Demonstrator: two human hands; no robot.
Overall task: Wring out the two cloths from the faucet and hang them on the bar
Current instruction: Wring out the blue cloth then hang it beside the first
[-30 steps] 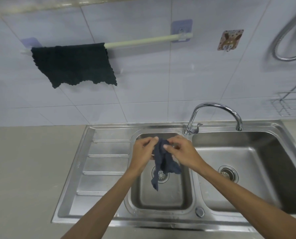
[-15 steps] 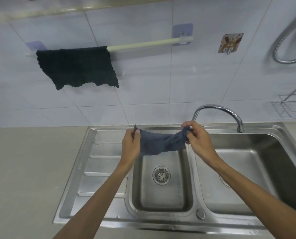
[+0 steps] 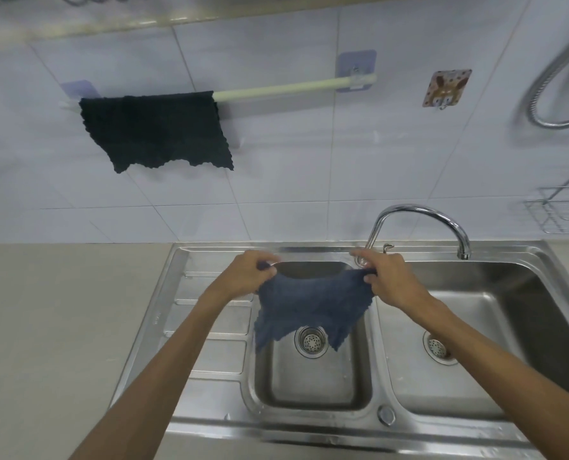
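Note:
A blue-grey cloth (image 3: pixel 313 307) hangs spread out over the small left basin (image 3: pixel 313 390) of the steel sink. My left hand (image 3: pixel 246 272) pinches its upper left corner and my right hand (image 3: pixel 387 277) pinches its upper right corner. A dark cloth (image 3: pixel 153 129) hangs over the left half of the pale green bar (image 3: pixel 276 89) on the tiled wall. The right half of the bar is bare. The chrome faucet (image 3: pixel 422 215) arches behind my right hand, its spout over the right basin.
The right basin (image 3: pixel 475 313) lies beside the small one, and a ribbed drainboard (image 3: pixel 210 327) sits to the left. A wire rack (image 3: pixel 558 210) and a metal hose (image 3: pixel 555 94) are on the wall at right, near a square wall hook (image 3: pixel 445 88).
The cloth went from a bunched lump in both hands to a stretched band, and now hangs open as a sheet. My hands moved apart and up.

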